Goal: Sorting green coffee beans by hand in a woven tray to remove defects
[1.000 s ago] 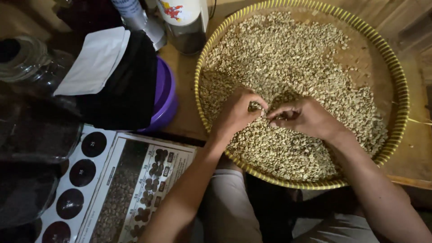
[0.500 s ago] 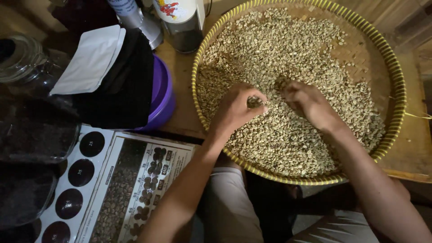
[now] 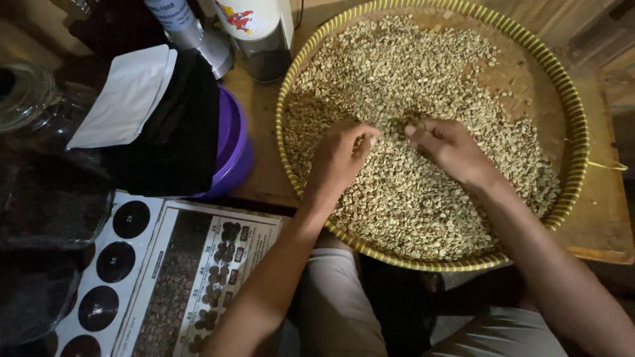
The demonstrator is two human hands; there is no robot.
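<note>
A wide round woven basket with a yellow striped rim holds a thick layer of pale green coffee beans. Both my hands rest on the beans near the basket's middle. My left hand lies palm down with its fingers curled in, loosely closed around a few beans. My right hand is just to its right, its fingers bent and its fingertips touching the beans, holding nothing that I can see. The two hands are a few centimetres apart.
The basket sits on a wooden table. Left of it stand a purple bowl under black cloth with a white pouch, a dark-based white canister, glass jars and a printed bean chart.
Both hands have slid a little farther up the basket. My left hand turned palm down, hiding the beans that showed in its curled fingers. My right hand has stretched its fingers out toward the left hand.
</note>
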